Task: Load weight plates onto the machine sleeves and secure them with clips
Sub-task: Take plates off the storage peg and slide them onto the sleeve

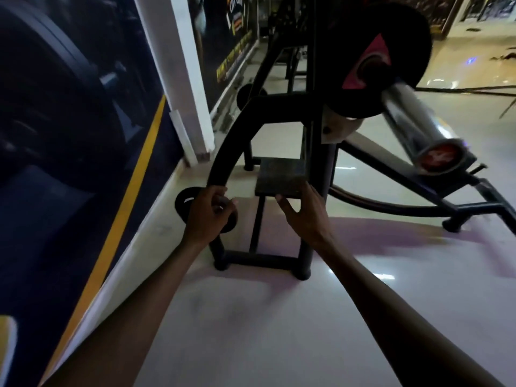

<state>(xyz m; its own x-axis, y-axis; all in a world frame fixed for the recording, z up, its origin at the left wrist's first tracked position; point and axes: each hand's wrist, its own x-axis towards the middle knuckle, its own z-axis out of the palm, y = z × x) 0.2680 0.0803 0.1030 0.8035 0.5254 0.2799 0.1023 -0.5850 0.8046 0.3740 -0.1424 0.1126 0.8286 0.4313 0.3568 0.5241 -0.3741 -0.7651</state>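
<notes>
2 hands reach low: left hand [208, 212] fingers curl around a small black plate [186, 201]; right hand [303, 212] fingers spread, released, beside it.

The floor [279, 317] is pale, glossy tile, throwing back small white glints and a faint pinkish cast near the middle of the room. Along the nine o'clock side runs a dark blue wall banner [55, 149] printed with a blurred picture, edged by a yellow stripe [131, 196] and a white border where it meets the floor. A white pillar [181, 79] stands at eleven o'clock, and past it, toward twelve, hangs a dark poster [234, 46] with yellow lettering too blurred to read. At two o'clock the room opens out, brighter, the floor there shining. Overall the light is dim.
</notes>
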